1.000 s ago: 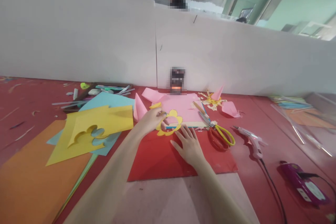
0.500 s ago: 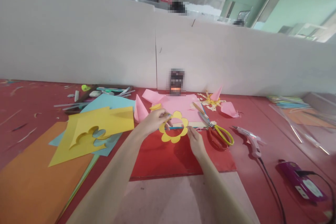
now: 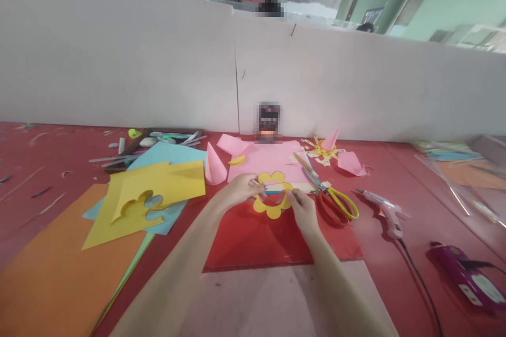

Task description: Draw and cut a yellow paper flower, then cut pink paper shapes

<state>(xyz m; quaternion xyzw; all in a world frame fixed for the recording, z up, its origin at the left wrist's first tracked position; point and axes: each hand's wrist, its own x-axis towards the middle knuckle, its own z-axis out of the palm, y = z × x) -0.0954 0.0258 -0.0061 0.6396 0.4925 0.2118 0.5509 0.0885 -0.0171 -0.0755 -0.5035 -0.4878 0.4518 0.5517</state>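
Between my hands is a yellow paper flower ring (image 3: 273, 211) with rounded petals and an open middle, held above a red sheet (image 3: 256, 247). My left hand (image 3: 243, 189) pinches its left edge, and my right hand (image 3: 303, 206) grips its right edge with thumb and fingers. Just beyond the ring lie pink paper (image 3: 269, 160) and a small curved yellow paper piece (image 3: 237, 160). A pink paper cone (image 3: 215, 165) stands left of them. Scissors (image 3: 338, 201) with red and yellow handles rest to the right of my right hand.
On the left lie cut yellow paper (image 3: 136, 195), blue paper (image 3: 166, 154) and orange paper (image 3: 43, 253). To the right are a glue gun (image 3: 385, 210) with a cord and a purple power strip (image 3: 466, 276). Another pink cone (image 3: 330, 140) sits among scraps near the white partition (image 3: 158, 63).
My right hand has closed onto the ring's right edge; its fingers were straighter before. My left fingers have moved down along the left edge. The whole view has shifted slightly.
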